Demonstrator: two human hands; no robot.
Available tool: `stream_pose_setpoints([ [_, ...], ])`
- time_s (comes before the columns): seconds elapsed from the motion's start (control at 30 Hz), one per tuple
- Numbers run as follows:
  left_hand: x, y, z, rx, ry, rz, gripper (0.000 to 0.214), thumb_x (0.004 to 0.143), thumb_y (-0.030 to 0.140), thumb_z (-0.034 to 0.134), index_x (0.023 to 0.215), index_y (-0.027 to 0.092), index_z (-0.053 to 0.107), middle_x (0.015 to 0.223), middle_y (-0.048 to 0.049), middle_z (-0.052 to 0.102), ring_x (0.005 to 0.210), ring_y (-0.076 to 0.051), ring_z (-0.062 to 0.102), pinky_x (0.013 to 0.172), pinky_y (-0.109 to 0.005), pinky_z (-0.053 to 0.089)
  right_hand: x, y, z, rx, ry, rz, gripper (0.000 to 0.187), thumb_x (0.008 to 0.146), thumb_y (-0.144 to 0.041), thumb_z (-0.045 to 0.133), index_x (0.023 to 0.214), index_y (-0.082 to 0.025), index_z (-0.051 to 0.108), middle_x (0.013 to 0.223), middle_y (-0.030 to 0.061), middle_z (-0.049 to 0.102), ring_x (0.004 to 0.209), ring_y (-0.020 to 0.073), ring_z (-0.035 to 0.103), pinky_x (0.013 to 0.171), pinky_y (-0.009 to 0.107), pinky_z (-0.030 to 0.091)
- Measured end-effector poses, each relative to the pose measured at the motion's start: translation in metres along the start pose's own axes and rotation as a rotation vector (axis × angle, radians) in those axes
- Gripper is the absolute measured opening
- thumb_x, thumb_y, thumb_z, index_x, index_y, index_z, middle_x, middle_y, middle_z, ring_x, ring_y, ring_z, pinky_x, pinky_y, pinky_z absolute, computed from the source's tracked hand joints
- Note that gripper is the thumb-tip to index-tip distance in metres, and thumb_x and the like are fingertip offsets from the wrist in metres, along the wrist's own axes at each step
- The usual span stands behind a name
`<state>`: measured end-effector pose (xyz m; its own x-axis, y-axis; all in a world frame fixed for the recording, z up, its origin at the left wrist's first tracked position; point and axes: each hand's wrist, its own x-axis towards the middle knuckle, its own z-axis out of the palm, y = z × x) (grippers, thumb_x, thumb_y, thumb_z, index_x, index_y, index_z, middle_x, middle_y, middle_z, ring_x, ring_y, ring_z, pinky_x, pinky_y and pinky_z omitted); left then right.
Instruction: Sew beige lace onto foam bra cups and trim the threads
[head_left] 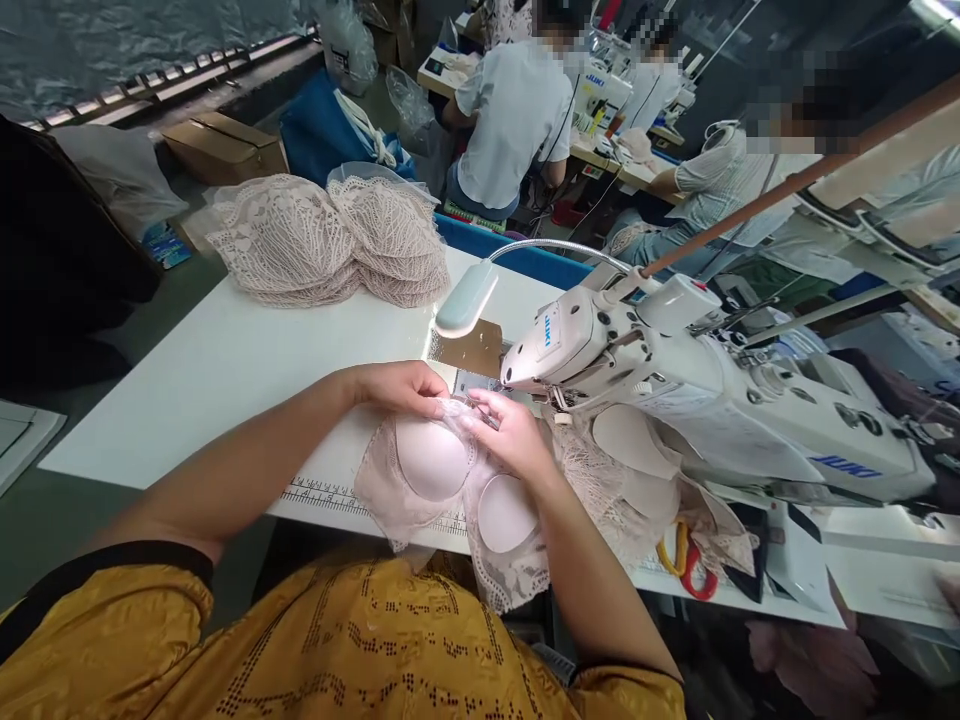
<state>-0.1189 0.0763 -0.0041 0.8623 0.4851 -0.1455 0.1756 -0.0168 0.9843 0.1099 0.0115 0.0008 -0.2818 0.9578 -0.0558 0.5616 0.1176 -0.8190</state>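
Note:
A pale pink lace bra with smooth moulded cups lies at the front edge of the table, one side hanging over it. My left hand pinches its upper edge between thumb and fingers. Close beside it, my right hand has its thumb and fingers closed on the same lace edge. Both hands are just in front of the needle area of a white sewing machine. The fabric between my fingertips is partly hidden.
Stacked lace bra cups stand at the back left. A lamp hangs over the needle area. More lace pieces and scissors with red and yellow handles lie to the right. Co-workers sit beyond the table.

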Motion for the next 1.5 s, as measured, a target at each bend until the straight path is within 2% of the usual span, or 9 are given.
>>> stream_pose_setpoints([
  [0.1, -0.009, 0.003, -0.011, 0.008, -0.097, -0.032, 0.027, 0.082, 0.039, 0.064, 0.077, 0.013, 0.064, 0.069, 0.0002, 0.056, 0.063, -0.011, 0.048, 0.058, -0.021, 0.036, 0.002, -0.005, 0.012, 0.162, -0.134, -0.001, 0.025, 0.084, -0.043, 0.061, 0.075, -0.019, 0.063, 0.064, -0.0014, 0.06, 0.059, 0.014, 0.054, 0.057, 0.027, 0.043],
  [0.23, -0.016, 0.01, -0.018, 0.205, -0.036, -0.081, 0.025, 0.079, 0.035, 0.066, 0.092, 0.014, 0.068, 0.077, -0.0004, 0.062, 0.069, -0.012, 0.053, 0.063, -0.021, 0.038, -0.001, -0.005, 0.024, 0.285, -0.153, 0.008, 0.032, 0.083, -0.046, 0.062, 0.067, -0.02, 0.056, 0.057, -0.0036, 0.052, 0.053, 0.0118, 0.046, 0.052, 0.025, 0.039],
  [0.37, -0.01, 0.015, -0.001, 0.382, 0.108, -0.06, 0.037, 0.075, 0.04, 0.07, 0.104, 0.017, 0.067, 0.083, 0.0001, 0.063, 0.072, -0.013, 0.052, 0.062, -0.02, 0.037, 0.0, -0.002, 0.026, 0.273, -0.06, -0.056, 0.027, 0.084, -0.044, 0.06, 0.076, -0.019, 0.063, 0.071, 0.0005, 0.061, 0.069, 0.0157, 0.054, 0.066, 0.029, 0.046],
  [0.5, 0.001, 0.01, 0.017, 0.302, 0.199, -0.039, 0.03, 0.08, 0.044, 0.064, 0.079, 0.014, 0.064, 0.069, 0.0015, 0.055, 0.062, -0.011, 0.047, 0.054, -0.02, 0.033, -0.001, 0.001, 0.02, 0.276, 0.005, -0.065, 0.021, 0.086, -0.039, 0.059, 0.085, -0.019, 0.066, 0.084, 0.0032, 0.067, 0.08, 0.0185, 0.06, 0.077, 0.031, 0.049],
  [0.7, 0.008, 0.004, 0.021, 0.018, 0.149, -0.077, 0.029, 0.08, 0.042, 0.067, 0.084, 0.013, 0.069, 0.075, -0.0021, 0.064, 0.067, -0.014, 0.057, 0.06, -0.023, 0.043, -0.004, 0.013, 0.002, 0.218, 0.013, -0.064, 0.032, 0.09, -0.042, 0.055, 0.113, -0.021, 0.065, 0.106, 0.0067, 0.07, 0.098, 0.0221, 0.064, 0.088, 0.036, 0.051],
  [0.83, 0.008, 0.007, 0.024, -0.091, 0.135, -0.103, 0.029, 0.081, 0.038, 0.068, 0.093, 0.013, 0.074, 0.087, -0.0072, 0.071, 0.079, -0.018, 0.063, 0.069, -0.026, 0.048, -0.005, 0.016, -0.012, 0.173, -0.035, -0.054, 0.033, 0.092, -0.042, 0.054, 0.116, -0.025, 0.069, 0.116, 0.0057, 0.07, 0.111, 0.0236, 0.062, 0.098, 0.038, 0.046],
  [1.07, 0.01, 0.006, 0.028, -0.114, 0.148, -0.101, 0.027, 0.082, 0.036, 0.066, 0.084, 0.01, 0.074, 0.069, -0.0029, 0.064, 0.063, -0.013, 0.055, 0.056, -0.022, 0.04, -0.005, 0.014, -0.018, 0.22, -0.125, -0.02, 0.03, 0.083, -0.041, 0.065, 0.104, -0.019, 0.07, 0.088, 0.004, 0.071, 0.077, 0.0172, 0.064, 0.073, 0.031, 0.051],
  [1.27, 0.012, 0.003, 0.03, -0.134, 0.135, -0.106, 0.032, 0.08, 0.04, 0.069, 0.079, 0.009, 0.073, 0.063, -0.0005, 0.058, 0.058, -0.01, 0.049, 0.052, -0.021, 0.034, -0.006, 0.012, -0.013, 0.172, -0.132, -0.039, 0.026, 0.084, -0.04, 0.065, 0.101, -0.021, 0.069, 0.093, 0.0044, 0.071, 0.081, 0.0185, 0.064, 0.074, 0.031, 0.051],
  [1.5, 0.012, 0.004, 0.03, -0.107, 0.127, -0.116, 0.028, 0.08, 0.037, 0.068, 0.079, 0.01, 0.074, 0.066, -0.0028, 0.063, 0.06, -0.012, 0.054, 0.053, -0.022, 0.039, -0.005, 0.009, -0.006, 0.192, -0.064, -0.08, 0.02, 0.086, -0.037, 0.062, 0.095, -0.02, 0.069, 0.091, 0.0046, 0.071, 0.082, 0.0182, 0.064, 0.075, 0.032, 0.051],
])
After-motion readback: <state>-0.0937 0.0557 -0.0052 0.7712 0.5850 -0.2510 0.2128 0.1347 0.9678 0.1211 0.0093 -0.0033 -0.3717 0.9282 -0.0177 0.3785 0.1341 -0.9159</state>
